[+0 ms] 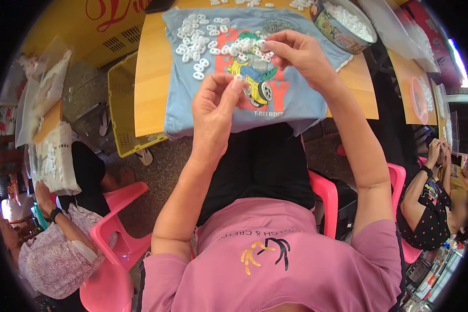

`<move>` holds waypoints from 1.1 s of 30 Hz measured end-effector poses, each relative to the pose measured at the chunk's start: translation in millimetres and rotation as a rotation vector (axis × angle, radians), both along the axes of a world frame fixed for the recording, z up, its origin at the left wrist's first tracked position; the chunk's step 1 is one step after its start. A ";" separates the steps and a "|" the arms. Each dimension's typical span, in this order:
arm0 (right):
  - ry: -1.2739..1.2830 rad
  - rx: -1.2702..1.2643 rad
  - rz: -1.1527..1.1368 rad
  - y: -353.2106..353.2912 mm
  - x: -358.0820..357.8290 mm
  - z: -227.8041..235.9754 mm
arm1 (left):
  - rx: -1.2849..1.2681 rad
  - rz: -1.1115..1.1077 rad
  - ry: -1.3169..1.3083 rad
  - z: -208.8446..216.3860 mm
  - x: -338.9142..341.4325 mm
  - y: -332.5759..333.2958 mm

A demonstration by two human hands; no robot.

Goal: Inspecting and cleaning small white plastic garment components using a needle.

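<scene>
Over the table, my left hand (215,106) is closed in a pinch, with a small white plastic piece (238,78) at the thumb and fingertip. My right hand (299,56), higher and to the right, pinches another small white piece (262,44) between thumb and forefinger. Just beyond both hands, a pile of white two-holed oval plastic pieces (192,46) lies spread on a blue printed cloth (184,106), apparently a T-shirt. More of these pieces lie close to my right fingertips, which partly cover them.
A round printed tin (343,31) full of white pieces stands at the table's (150,83) far right. A yellow plastic basket (124,104) is left of the table. People work on both sides, one near a pink chair (117,229) at left; my pink chair's arm (325,200) is at right.
</scene>
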State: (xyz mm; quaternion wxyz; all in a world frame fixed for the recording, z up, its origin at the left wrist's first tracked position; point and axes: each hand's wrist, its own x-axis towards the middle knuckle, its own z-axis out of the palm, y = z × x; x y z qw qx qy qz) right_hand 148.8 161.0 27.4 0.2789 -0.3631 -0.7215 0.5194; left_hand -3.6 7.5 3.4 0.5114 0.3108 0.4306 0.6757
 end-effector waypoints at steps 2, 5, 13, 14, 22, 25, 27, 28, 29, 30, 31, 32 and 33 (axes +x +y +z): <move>0.233 -0.395 0.034 -16.3 1.8 1.4 | 0.113 0.087 0.059 2.9 4.6 -1.2; 0.376 -0.595 0.050 -32.9 1.9 -2.3 | 0.217 0.074 0.085 0.4 11.2 -1.3; 0.418 -0.486 0.018 -53.9 0.7 -1.2 | 0.246 0.057 0.071 -0.3 15.0 -3.2; 0.390 -0.393 0.008 -55.8 0.2 -1.3 | 0.255 0.057 0.052 -0.3 14.8 -3.0; 0.167 0.445 -0.168 -71.8 -12.4 -14.1 | 0.192 0.078 0.010 1.6 15.0 -4.3; 0.124 0.981 -0.089 -65.5 -13.3 -16.9 | 0.165 0.070 -0.054 2.5 12.8 -5.3; 0.175 1.002 -0.067 -66.6 -14.7 -16.1 | 0.160 0.063 -0.056 2.3 10.8 -6.0; 0.175 1.002 -0.066 -68.0 -14.7 -14.9 | 0.161 0.061 -0.071 2.5 11.3 -6.1; 0.156 0.992 -0.080 -69.9 -14.4 -13.3 | 0.162 0.059 -0.086 2.8 11.9 -6.2; 0.137 0.983 -0.094 -71.0 -14.5 -12.6 | 0.162 0.059 -0.086 4.3 12.8 -6.7; 0.137 0.982 -0.095 -71.5 -14.8 -13.4 | 0.166 0.047 -0.167 6.7 14.2 -7.6; 0.119 0.995 -0.103 -72.0 -15.5 -15.1 | 0.170 0.035 -0.248 8.1 15.0 -8.1; 0.102 1.008 -0.111 -72.5 -16.1 -16.7 | 0.169 0.034 -0.248 7.4 14.1 -7.4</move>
